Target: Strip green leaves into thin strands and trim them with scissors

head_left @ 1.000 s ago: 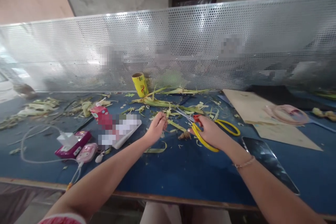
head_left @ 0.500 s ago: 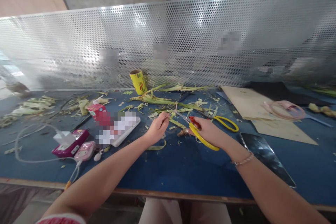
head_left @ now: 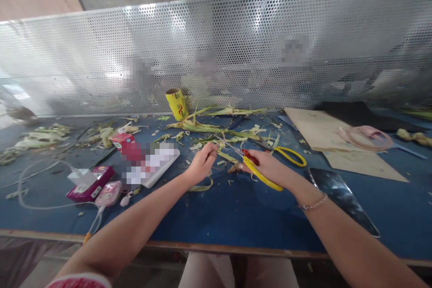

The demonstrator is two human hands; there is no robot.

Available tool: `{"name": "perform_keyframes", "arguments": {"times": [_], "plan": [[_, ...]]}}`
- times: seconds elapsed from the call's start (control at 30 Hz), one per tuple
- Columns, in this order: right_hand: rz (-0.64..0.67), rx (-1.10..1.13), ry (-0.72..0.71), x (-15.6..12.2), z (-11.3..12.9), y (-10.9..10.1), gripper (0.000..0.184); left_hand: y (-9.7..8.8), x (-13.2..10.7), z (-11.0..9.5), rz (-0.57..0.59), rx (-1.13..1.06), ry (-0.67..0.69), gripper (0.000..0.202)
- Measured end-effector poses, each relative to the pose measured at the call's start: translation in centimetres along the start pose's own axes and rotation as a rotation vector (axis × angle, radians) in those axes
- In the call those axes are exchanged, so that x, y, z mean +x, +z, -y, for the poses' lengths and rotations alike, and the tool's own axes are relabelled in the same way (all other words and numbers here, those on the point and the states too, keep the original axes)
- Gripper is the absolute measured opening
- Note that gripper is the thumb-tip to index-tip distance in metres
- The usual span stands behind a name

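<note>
Scissors (head_left: 262, 175) with red and yellow on the handles sit gripped in the right hand (head_left: 272, 168), blades pointing towards the left hand (head_left: 201, 164), whose fingers are bunched; whether they pinch anything I cannot tell. Leafy stalks (head_left: 211, 130) lie beyond both hands on the blue worktop (head_left: 216, 222), near a yellow tube (head_left: 177, 105).

Illumination moderate, diffuse; brightest at far left. Glare noted across the perforated metal screen (head_left: 232, 54); dull reflections on the phone (head_left: 342, 198) at right. Desk (head_left: 222, 229) shadows faint, soft-edged. Wide-angle stretching toward edges. Fine detail at the left hand (head_left: 202, 162) blurred. Pixelated patches mask parts of screen.
</note>
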State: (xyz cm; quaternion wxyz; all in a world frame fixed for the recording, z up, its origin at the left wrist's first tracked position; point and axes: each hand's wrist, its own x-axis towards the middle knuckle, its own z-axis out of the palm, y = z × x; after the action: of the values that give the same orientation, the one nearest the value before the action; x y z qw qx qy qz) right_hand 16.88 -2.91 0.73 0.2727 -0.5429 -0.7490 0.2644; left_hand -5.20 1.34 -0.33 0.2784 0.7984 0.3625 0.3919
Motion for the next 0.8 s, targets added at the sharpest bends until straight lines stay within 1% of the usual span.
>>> {"name": "perform_keyframes", "arguments": {"times": [0.13,0.27,0.47,0.63,0.73,0.8], "plan": [[0.052,0.04,0.03,-0.01,-0.02,0.02,0.039,0.1,-0.05,0.24,0.01,-0.023,-0.021,0.013],[0.03,0.001,0.03,0.04,-0.17,-0.04,0.042,0.21,-0.12,0.29,0.009,-0.061,-0.006,0.015],[0.033,-0.051,0.046,0.05,-0.03,-0.28,0.045,0.33,-0.15,0.28,0.017,-0.102,-0.028,0.019],[0.025,-0.104,0.064,-0.01,0.54,-0.54,0.046,0.27,-0.3,0.35,0.007,-0.218,-0.032,0.022],[0.014,-0.133,0.073,-0.03,0.71,-0.67,0.048,0.07,-0.41,0.11,0.038,-0.277,-0.025,0.025],[0.002,-0.144,0.074,-0.01,0.67,-0.66,0.048,-0.05,-0.44,-0.25,0.039,-0.267,-0.032,0.029]]}}
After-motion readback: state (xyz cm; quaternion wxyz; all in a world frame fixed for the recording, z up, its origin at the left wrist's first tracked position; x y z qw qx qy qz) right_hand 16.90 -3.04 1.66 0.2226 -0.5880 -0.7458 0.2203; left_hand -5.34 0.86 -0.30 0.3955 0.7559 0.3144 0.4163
